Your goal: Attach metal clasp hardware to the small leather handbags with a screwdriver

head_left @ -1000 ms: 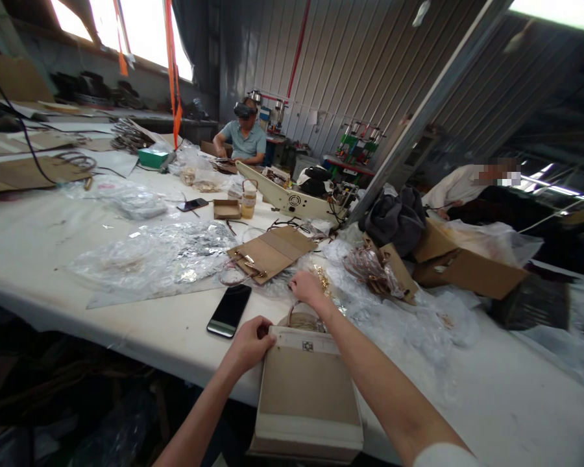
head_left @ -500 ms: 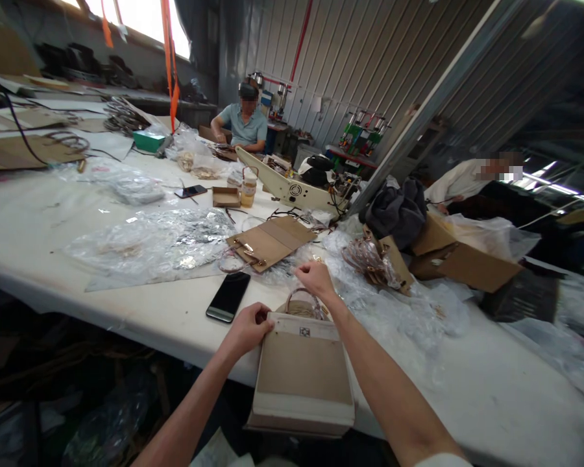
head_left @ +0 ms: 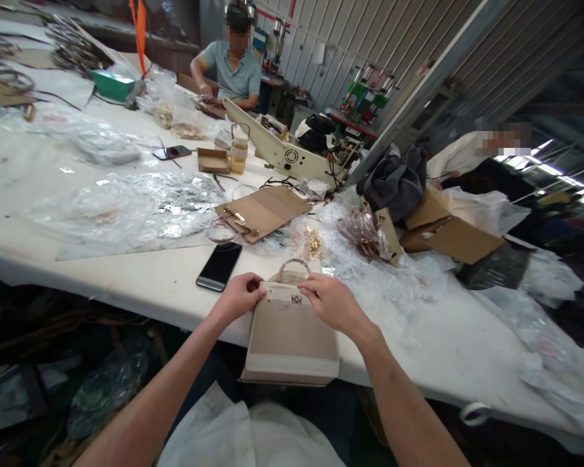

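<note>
A beige handbag (head_left: 294, 337) leans over the table's front edge, its flat panel facing up. Near its top edge is a small square metal fitting (head_left: 296, 299), and a looped handle (head_left: 294, 263) sticks out behind. My left hand (head_left: 242, 297) is closed on the bag's top left corner, thumb and fingers pinching it. My right hand (head_left: 331, 301) is at the top edge just right of the fitting, its fingertips pinched together; whatever small thing they hold is hidden. Beyond the bag lies a pile of small gold-coloured metal pieces (head_left: 313, 243).
A black phone (head_left: 219, 266) lies left of the bag. Behind it are a flat tan bag panel (head_left: 263, 213) and crumpled clear plastic (head_left: 175, 211). Wrapped handles (head_left: 365, 232) and a cardboard box (head_left: 452, 237) stand to the right. A co-worker (head_left: 233, 68) sits across the table.
My right hand has come back from above the table beyond the bag to the bag's top edge. My left hand stays on the corner. The view has tilted downward.
</note>
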